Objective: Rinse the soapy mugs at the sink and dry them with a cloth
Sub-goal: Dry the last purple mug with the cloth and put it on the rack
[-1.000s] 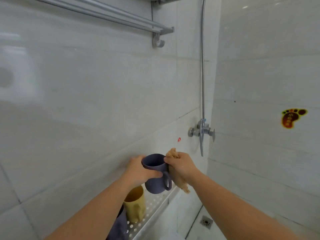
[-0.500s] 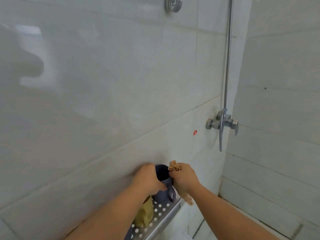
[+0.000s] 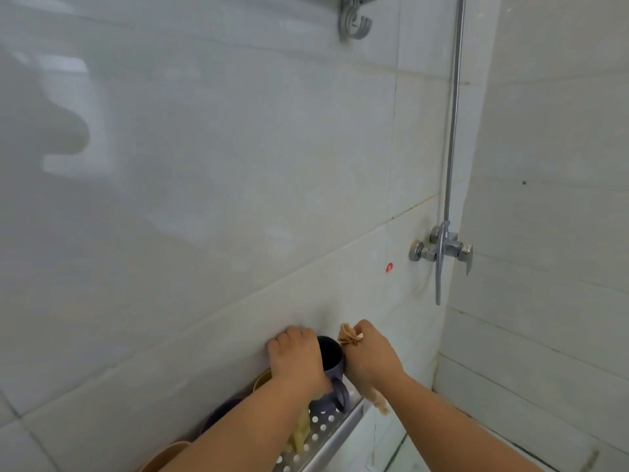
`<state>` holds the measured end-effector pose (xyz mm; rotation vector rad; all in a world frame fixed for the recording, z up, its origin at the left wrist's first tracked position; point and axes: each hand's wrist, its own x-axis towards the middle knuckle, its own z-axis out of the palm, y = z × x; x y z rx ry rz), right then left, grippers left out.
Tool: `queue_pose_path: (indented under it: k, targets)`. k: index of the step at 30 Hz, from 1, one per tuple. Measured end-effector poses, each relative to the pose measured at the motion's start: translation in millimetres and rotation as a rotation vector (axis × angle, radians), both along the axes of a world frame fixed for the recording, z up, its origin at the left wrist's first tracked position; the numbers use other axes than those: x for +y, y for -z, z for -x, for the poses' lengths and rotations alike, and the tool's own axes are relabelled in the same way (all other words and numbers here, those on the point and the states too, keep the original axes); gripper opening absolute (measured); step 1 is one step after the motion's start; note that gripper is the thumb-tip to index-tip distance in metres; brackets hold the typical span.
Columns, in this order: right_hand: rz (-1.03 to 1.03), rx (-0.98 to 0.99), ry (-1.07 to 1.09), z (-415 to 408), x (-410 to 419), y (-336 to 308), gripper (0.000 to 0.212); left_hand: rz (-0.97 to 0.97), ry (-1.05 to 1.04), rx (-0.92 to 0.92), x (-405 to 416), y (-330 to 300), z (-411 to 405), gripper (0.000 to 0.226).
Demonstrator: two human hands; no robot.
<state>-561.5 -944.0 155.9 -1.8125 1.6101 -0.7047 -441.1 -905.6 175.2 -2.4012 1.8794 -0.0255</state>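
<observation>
My left hand [image 3: 296, 361] grips a dark purple mug [image 3: 332, 366] from above and from the left, at the far end of a perforated metal shelf [image 3: 323, 434] on the wall. The mug stands upright with its handle toward me. My right hand [image 3: 369, 357] holds a crumpled tan cloth [image 3: 348, 335] right beside the mug; one end of the cloth hangs below the wrist. On the shelf behind my left forearm stand a yellow mug [image 3: 262, 379], another dark purple mug [image 3: 221, 413] and a tan mug [image 3: 163, 458], all partly hidden.
White tiled walls meet in a corner on the right. A chrome shower valve [image 3: 442, 250] with a riser pipe [image 3: 454, 107] and a hanging hose is fixed there. A metal hook [image 3: 354, 23] hangs at the top. The floor lies below right.
Both hands have lowered the dark purple mug from mid-air down to the shelf's far end. The view has tilted and moved closer to the wall.
</observation>
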Motion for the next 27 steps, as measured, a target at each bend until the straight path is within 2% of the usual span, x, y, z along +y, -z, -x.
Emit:
queue_pose_path:
  k: [1,3,5,8,12,16,18,20,23,27]
  targets:
    - [0.015,0.011,0.056,2,0,-6,0.006,0.005,0.000,0.039,3,-5,-1,0.077]
    - [0.067,0.091,0.109,6,-1,-27,0.013,0.038,-0.003,0.163,6,-18,-4,0.067]
    - [0.127,0.097,0.102,9,1,-57,0.018,0.118,-0.033,0.358,9,-36,-10,0.059]
    - [0.209,0.016,0.015,5,15,-108,0.019,0.273,-0.110,0.909,19,-71,-19,0.053]
    - [0.216,-0.244,-0.154,-16,47,-177,0.022,0.274,-0.122,1.451,49,-130,-44,0.038]
    - [0.115,-0.546,-0.380,-37,93,-242,0.019,0.205,-0.059,1.793,94,-185,-79,0.029]
    - [0.072,-0.634,-0.434,-49,111,-267,0.016,0.253,0.012,1.868,122,-208,-94,0.032]
    - [0.093,-0.656,-0.414,-62,126,-286,0.013,0.327,0.073,1.840,152,-232,-106,0.027]
    - [0.188,-0.661,-0.392,-83,153,-310,0.014,0.532,0.116,1.695,197,-269,-119,0.022]
    - [0.493,-0.686,-0.383,-110,191,-342,0.024,0.755,0.173,1.440,258,-329,-121,0.011]
